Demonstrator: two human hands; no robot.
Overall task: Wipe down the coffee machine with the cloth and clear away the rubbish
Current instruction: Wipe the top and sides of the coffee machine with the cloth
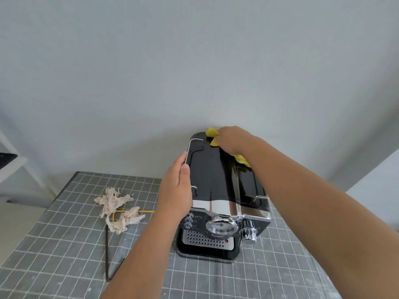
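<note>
Wiping is under way: your right hand point(232, 140) presses the yellow cloth point(212, 134) on the coffee machine point(218, 180) top's far end, while your left hand point(177, 186), fingers straight, steadies its side. Next, draw the cloth toward you; crumpled tissues point(117, 209) wait on the tabletop point(64, 244).

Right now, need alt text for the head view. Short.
A person's right hand presses a yellow cloth on the rear top of a black and chrome coffee machine, while the left hand rests flat against its left side. The machine stands on a grey checked tablecloth, with crumpled tissues and thin sticks lying to its left.
</note>
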